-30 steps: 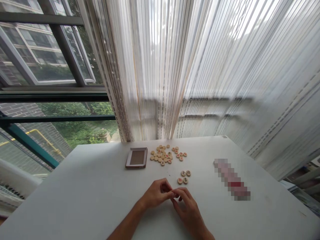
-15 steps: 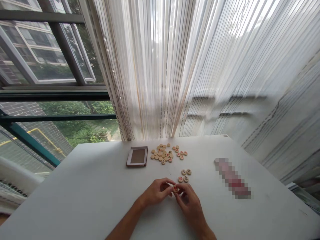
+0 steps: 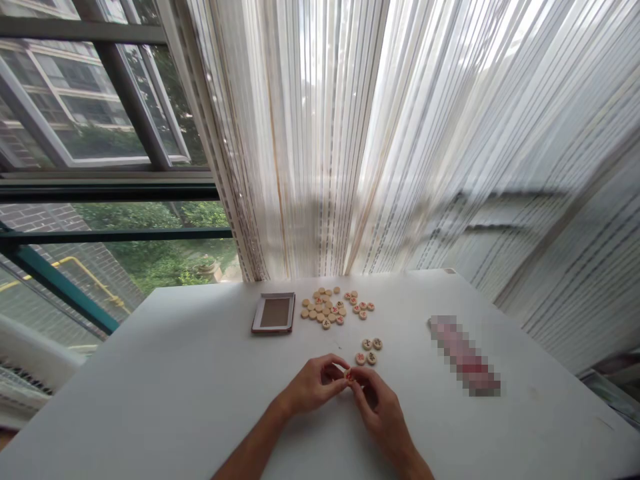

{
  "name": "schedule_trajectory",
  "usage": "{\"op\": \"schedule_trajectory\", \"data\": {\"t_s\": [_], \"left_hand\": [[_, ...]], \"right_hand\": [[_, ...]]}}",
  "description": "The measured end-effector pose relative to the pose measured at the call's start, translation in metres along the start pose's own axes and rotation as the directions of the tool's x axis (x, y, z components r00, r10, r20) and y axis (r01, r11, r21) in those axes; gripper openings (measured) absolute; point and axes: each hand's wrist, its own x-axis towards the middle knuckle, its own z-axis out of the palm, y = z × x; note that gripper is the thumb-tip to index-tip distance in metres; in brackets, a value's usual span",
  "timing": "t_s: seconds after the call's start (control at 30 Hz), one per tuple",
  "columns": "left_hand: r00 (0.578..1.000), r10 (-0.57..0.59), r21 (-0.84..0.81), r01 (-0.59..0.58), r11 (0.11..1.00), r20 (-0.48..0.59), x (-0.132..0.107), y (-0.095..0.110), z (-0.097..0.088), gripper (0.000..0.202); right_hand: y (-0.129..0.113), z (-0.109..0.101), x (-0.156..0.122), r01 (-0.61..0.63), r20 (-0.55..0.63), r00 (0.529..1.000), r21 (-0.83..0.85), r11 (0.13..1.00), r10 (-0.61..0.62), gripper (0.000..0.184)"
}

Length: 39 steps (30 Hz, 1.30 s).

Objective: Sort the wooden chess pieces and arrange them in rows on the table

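My left hand (image 3: 315,385) and my right hand (image 3: 380,408) meet near the front middle of the white table (image 3: 165,387). Both pinch one round wooden game piece (image 3: 350,376) with a red mark, held between their fingertips just above the tabletop. Several more round pieces (image 3: 370,351) lie in a small group just beyond my fingers. A larger heap of pieces (image 3: 333,308) sits farther back, beside a small flat box (image 3: 273,313) with a brown inside.
A blurred-out pink oblong object (image 3: 465,357) lies on the table's right side. Striped sheer curtains (image 3: 400,147) hang behind the table. A window (image 3: 100,167) at the left looks onto buildings and greenery.
My hands have stayed together in one spot. The piece between my fingertips has turned so its red-marked face shows. The curtain has shifted.
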Motion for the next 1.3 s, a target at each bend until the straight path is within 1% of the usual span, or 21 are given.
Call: {"op": "schedule_trajectory", "data": {"t_s": [0.13, 0.33, 0.53, 0.67, 0.87, 1.07, 1.3], "left_hand": [[1.000, 0.005, 0.016, -0.005, 1.000, 0.020, -0.0013, 0.0011, 0.0006, 0.034], [0.999, 0.032, 0.130, -0.032, 0.991, 0.006, -0.0020, -0.0003, 0.0025, 0.026], [0.999, 0.050, 0.149, -0.048, 0.988, -0.005, -0.0024, -0.0009, 0.0044, 0.023], [0.999, 0.054, 0.156, -0.054, 0.986, 0.001, -0.0026, 0.0012, 0.0035, 0.026], [0.999, 0.054, 0.098, -0.055, 0.994, 0.008, -0.0019, 0.0008, 0.0028, 0.028], [0.998, 0.059, 0.162, -0.054, 0.985, -0.025, -0.0021, 0.0027, 0.0026, 0.026], [0.996, 0.079, 0.166, -0.073, 0.984, -0.029, -0.0020, 0.0060, 0.0017, 0.023]], "right_hand": [[-0.0033, -0.0003, 0.0009, -0.034, -0.018, 0.999, 0.025, 0.999, 0.034, 0.029], [0.0004, 0.0007, 0.0006, -0.110, -0.018, 0.994, 0.011, 0.994, 0.110, 0.031], [-0.0004, -0.0008, 0.0004, -0.152, -0.011, 0.988, 0.014, 0.988, 0.152, 0.034], [-0.0018, -0.0018, 0.0005, -0.129, -0.025, 0.991, 0.032, 0.991, 0.130, 0.035], [0.0034, -0.0014, -0.0011, -0.097, -0.041, 0.994, 0.017, 0.995, 0.098, 0.030], [0.0020, -0.0012, -0.0029, -0.083, -0.026, 0.996, 0.026, 0.996, 0.084, 0.023], [0.0007, -0.0003, -0.0043, -0.082, -0.034, 0.996, 0.009, 0.997, 0.082, 0.020]]}}
